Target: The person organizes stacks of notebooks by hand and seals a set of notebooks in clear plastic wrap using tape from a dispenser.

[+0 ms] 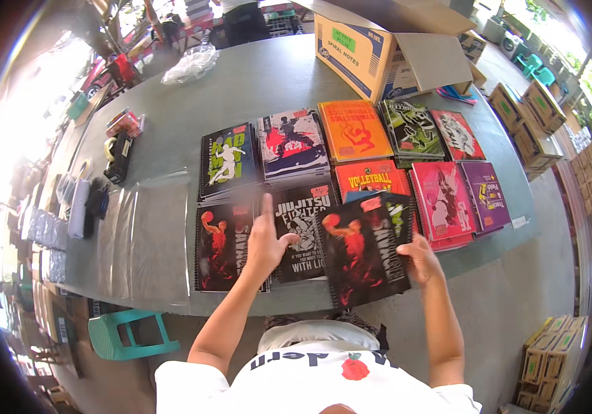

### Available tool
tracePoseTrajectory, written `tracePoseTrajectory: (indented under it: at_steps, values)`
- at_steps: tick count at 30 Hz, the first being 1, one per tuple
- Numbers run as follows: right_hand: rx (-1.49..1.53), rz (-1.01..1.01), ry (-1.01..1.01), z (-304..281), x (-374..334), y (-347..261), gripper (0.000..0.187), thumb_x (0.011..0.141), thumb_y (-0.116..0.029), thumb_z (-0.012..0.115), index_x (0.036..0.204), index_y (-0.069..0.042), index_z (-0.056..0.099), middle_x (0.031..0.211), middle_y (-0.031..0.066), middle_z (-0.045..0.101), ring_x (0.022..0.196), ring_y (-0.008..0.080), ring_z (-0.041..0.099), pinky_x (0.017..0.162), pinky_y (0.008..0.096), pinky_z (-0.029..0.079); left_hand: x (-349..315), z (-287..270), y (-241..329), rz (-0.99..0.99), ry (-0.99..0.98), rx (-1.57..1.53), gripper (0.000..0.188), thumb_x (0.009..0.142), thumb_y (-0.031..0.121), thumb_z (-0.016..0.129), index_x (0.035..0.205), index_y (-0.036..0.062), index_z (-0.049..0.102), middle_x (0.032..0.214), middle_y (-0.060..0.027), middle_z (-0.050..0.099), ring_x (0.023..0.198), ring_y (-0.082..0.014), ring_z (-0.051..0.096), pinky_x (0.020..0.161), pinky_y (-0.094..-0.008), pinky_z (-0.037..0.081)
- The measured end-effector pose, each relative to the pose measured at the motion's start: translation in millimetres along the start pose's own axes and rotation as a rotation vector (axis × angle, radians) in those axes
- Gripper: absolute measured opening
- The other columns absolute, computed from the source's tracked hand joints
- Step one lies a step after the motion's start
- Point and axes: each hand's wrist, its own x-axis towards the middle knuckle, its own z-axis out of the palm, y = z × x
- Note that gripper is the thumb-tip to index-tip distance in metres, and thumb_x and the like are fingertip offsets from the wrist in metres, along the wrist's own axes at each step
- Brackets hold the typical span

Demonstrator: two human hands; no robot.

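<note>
My right hand (421, 262) grips several spiral notebooks by their right edge. On top is a black notebook (356, 259) with a red basketball player; a green-patterned notebook (398, 215) peeks out behind it. My left hand (265, 243) is open, index finger stretched and thumb apart, over the gap between two stacks. Beside it lie a matching basketball notebook (220, 252) and a black notebook with a grey fighter drawing (301, 231), partly covered by the held ones. An orange-red volleyball notebook (375, 177) lies just beyond.
More notebook stacks, including an orange one (356, 131) and a pink one (443, 200), fill the table's middle. Clear plastic sleeves (145, 241) lie left, near a tape dispenser (118, 157). An open cardboard box (354, 55) stands at the far edge; a teal stool (130, 334) sits below.
</note>
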Motion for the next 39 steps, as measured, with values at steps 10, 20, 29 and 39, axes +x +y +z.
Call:
tracePoseTrajectory:
  at_steps: [10, 20, 29, 39]
  values:
    - [-0.289, -0.093, 0.004, -51, 29, -30, 0.041, 0.079, -0.01, 0.066, 0.116, -0.004, 0.049, 0.104, 0.0067, 0.059, 0.095, 0.0156, 0.057, 0.08, 0.0331, 0.049, 57, -89, 147, 0.782, -0.677, 0.081, 0.032, 0.065, -0.006, 0.062, 0.096, 0.0036, 0.063, 0.081, -0.01, 0.061, 0.078, -0.0237, 0.06, 0.073, -0.0332, 0.047]
    - [-0.125, -0.103, 0.109, -52, 30, -32, 0.053, 0.077, -0.015, 0.069, 0.123, -0.003, 0.046, 0.107, 0.0074, 0.059, 0.089, 0.0182, 0.058, 0.08, 0.0337, 0.048, 146, 48, 60, 0.523, 0.094, 0.597, 0.047, 0.078, 0.02, 0.063, 0.121, 0.0049, 0.051, 0.124, -0.0177, 0.05, 0.115, -0.0329, 0.047, 0.095, -0.0435, 0.037]
    - [-0.173, 0.12, 0.198, -121, 21, -81, 0.045, 0.073, -0.004, 0.062, 0.116, -0.002, 0.05, 0.099, 0.0081, 0.061, 0.088, 0.0181, 0.061, 0.075, 0.033, 0.053, 108, 29, 161, 0.228, 0.119, 0.23, 0.019, 0.088, 0.012, 0.048, 0.102, 0.0045, 0.058, 0.077, -0.0139, 0.062, 0.068, -0.0308, 0.06, 0.061, -0.0405, 0.049]
    - [-0.221, -0.205, 0.261, -115, -6, -108, 0.06, 0.068, -0.012, 0.074, 0.12, -0.001, 0.048, 0.11, 0.0081, 0.06, 0.098, 0.0173, 0.058, 0.085, 0.03, 0.046, -16, 115, 161, 0.64, -0.114, 0.348, 0.058, 0.078, 0.038, 0.062, 0.114, -0.0062, 0.052, 0.122, -0.0245, 0.049, 0.116, -0.0367, 0.046, 0.096, -0.0435, 0.039]
